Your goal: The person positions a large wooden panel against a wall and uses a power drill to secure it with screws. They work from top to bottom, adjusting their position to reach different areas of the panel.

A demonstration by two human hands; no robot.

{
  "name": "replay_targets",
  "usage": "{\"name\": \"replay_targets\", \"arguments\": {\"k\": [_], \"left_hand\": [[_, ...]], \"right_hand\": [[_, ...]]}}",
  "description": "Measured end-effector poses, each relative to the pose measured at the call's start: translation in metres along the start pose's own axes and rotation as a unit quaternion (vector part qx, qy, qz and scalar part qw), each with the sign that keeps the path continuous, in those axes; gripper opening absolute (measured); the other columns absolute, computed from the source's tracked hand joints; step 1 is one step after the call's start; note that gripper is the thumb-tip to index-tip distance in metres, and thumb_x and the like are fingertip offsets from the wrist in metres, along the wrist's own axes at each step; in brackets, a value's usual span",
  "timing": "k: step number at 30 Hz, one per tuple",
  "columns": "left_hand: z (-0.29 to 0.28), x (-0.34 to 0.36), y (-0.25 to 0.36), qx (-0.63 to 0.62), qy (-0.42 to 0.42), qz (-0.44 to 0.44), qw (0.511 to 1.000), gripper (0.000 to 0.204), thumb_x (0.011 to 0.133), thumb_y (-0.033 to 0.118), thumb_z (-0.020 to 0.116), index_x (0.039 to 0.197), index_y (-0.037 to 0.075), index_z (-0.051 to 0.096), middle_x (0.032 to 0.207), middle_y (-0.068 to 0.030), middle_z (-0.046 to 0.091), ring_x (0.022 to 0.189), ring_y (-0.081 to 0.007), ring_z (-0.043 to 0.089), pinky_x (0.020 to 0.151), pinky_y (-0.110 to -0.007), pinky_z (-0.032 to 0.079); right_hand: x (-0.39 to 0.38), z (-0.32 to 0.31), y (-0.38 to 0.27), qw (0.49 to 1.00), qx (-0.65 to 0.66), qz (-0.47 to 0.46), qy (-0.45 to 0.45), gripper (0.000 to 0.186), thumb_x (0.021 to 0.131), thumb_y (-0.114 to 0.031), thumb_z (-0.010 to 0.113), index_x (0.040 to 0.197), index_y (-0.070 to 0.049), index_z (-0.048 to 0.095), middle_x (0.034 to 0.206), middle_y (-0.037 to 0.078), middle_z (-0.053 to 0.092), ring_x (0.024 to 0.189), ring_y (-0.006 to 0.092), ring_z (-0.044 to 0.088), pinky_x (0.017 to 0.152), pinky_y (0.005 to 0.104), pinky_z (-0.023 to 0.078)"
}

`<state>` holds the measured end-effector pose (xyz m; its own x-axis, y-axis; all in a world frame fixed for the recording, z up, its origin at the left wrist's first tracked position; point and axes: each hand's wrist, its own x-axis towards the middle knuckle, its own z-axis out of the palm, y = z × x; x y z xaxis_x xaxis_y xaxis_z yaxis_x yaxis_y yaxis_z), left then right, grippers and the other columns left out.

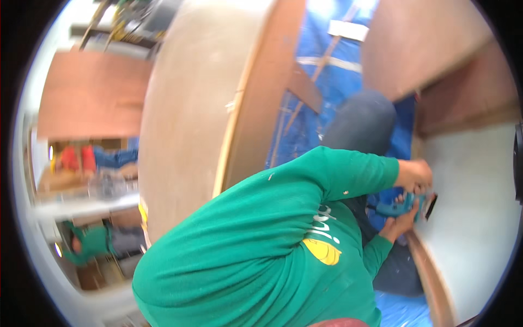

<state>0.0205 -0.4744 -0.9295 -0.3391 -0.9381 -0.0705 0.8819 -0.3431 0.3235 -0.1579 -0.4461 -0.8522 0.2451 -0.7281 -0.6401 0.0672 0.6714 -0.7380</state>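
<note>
A fisheye view looking down on a person in a green long-sleeved top [261,245], bent forward and filling the lower middle of the picture. No container shows clearly. Both hands meet at the right, against a pale grey-white panel [474,218] with a brown wooden edge [430,278] along its lower side. Between the hands sits a small teal-blue power tool [400,206], compact and partly hidden by fingers; its working end points at a small dark rectangular cutout [431,206] in the panel, just beside the tool. The upper hand [417,174] rests on top of the tool, its grip curled over it. The lower hand [400,222] cups the tool from underneath, its grip wrapped around the body. Which hand is left and which is right cannot be told for certain from this angle. Blue sheeting [327,87] covers the floor behind, and a large curved wooden board [207,109] stands to the left
</note>
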Motion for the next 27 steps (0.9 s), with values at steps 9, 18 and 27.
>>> {"name": "replay_targets", "arguments": {"k": [9, 18, 27], "left_hand": [[0.385, -0.255, 0.174, 0.693, 0.272, -0.034, 0.667, 0.034, 0.1, 0.034, 0.07, 0.119, 0.007, 0.076, 0.112, -0.0067, 0.075, 0.097, -0.0214, 0.067, 0.082, -0.041, 0.054], [0.472, -0.618, 0.084, 0.521, 0.707, -0.078, 0.472, 0.025, 0.104, 0.022, 0.06, 0.119, 0.003, 0.067, 0.075, 0.002, 0.049, 0.062, -0.0078, 0.045, 0.053, -0.027, 0.038], [0.519, -0.832, -0.155, 0.064, 0.916, 0.092, 0.385, 0.022, 0.103, 0.007, 0.055, 0.122, 0.001, 0.065, 0.079, 0.0013, 0.055, 0.068, -0.0106, 0.053, 0.059, -0.026, 0.042]], "right_hand": [[-0.017, 0.021, -0.01, 0.991, -0.082, -0.001, -0.109, 0.043, 0.101, -0.033, 0.071, 0.114, 0.008, 0.066, 0.09, 0.014, 0.067, 0.076, 0.0255, 0.067, 0.067, 0.0371, 0.053], [-0.045, 0.034, -0.024, 0.996, -0.092, 0.0, 0.014, 0.05, 0.096, -0.037, 0.077, 0.111, 0.01, 0.067, 0.087, 0.018, 0.07, 0.073, 0.0266, 0.067, 0.068, 0.0381, 0.057], [-0.011, 0.011, -0.012, 0.995, -0.088, 0.019, -0.036, 0.047, 0.099, -0.039, 0.073, 0.113, 0.006, 0.066, 0.09, 0.016, 0.068, 0.081, 0.0262, 0.066, 0.078, 0.0398, 0.056]]}}
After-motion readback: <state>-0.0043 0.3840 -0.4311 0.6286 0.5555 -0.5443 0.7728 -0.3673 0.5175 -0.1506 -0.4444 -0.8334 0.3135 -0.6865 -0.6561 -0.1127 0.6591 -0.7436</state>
